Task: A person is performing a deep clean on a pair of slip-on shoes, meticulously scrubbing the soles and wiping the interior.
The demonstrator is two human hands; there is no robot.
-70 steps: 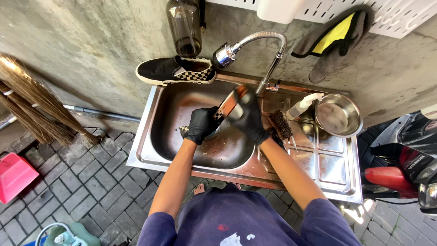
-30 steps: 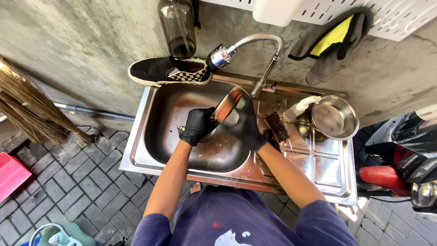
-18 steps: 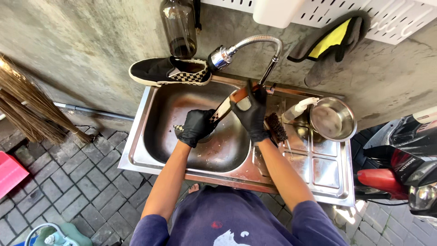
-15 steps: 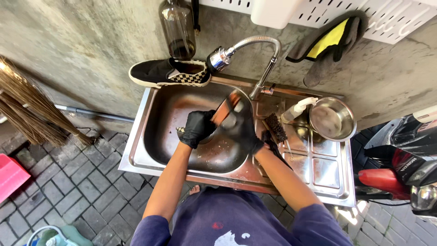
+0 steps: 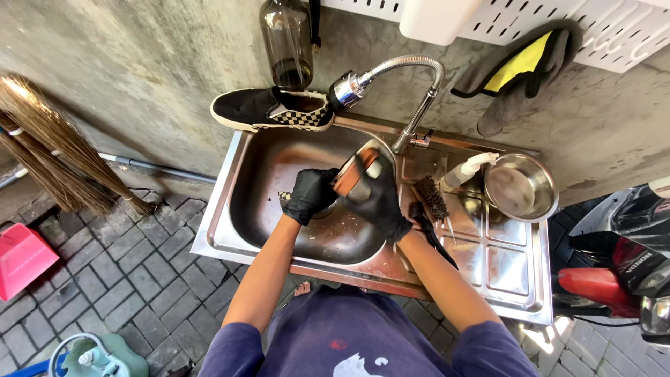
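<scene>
Both my hands wear black gloves and work over the steel sink basin (image 5: 262,209). My left hand (image 5: 309,196) grips a shoe (image 5: 347,173) held sole-up, its brown sole showing and a bit of checkered upper sticking out at the left. My right hand (image 5: 380,197) is wrapped over the shoe's upper right end, under the faucet. A matching black and checkered shoe (image 5: 272,110) lies on the ledge behind the sink. What sits under my right palm is hidden.
A flexible faucet (image 5: 412,77) arches over the basin. On the drainboard lie a scrub brush (image 5: 431,197), a spray bottle (image 5: 469,169) and a steel bowl (image 5: 520,187). A brown bottle (image 5: 287,42) and cloths (image 5: 516,70) hang on the wall. Brooms (image 5: 56,150) lean at left; a scooter (image 5: 621,265) stands at right.
My right hand has slid up and down along the shoe and now sits lower on it. My left hand has kept its grip in about the same place.
</scene>
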